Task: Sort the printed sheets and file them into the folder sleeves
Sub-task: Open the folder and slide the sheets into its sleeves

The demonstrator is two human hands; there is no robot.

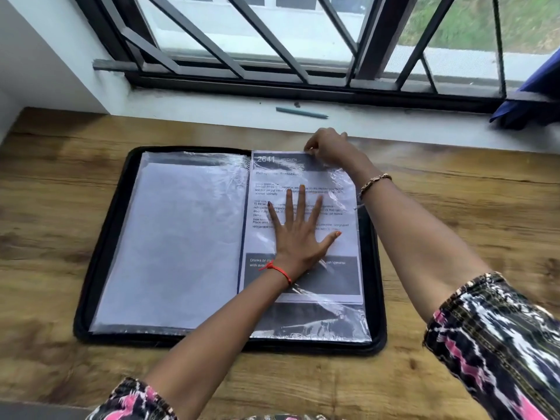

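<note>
Your left hand (298,234) lies flat, palm down, fingers straight and spread, pressing on the printed sheet (345,247) just right of the frame's centre. A red thread (277,269) circles that wrist. Your right hand (327,148) is at the top centre of the folder, with its fingers curled and pinching the sheet's upper edge. Whether it also holds the plastic there, you cannot tell. A gold bracelet (374,181) sits on that wrist.

The sheet has a dark header reading "2641", blurred text and a dark band near its foot. It lies on the right-hand page of the open folder (100,268). Crinkled plastic from the clear sleeve (318,325) shines over its upper right and lower part, and how far in it sits is unclear. The sleeve runs on below the sheet's bottom edge, over another dark-printed page.

The left-hand sleeve (181,237) holds a plain white page. The black zip-edged folder lies open on the wooden table (454,222).

Above it, in the upper middle of the frame, a teal pen (301,112) rests on the white window sill (394,119), under the barred window (272,34). Blue cloth (533,95) bunches at the far right edge.
</note>
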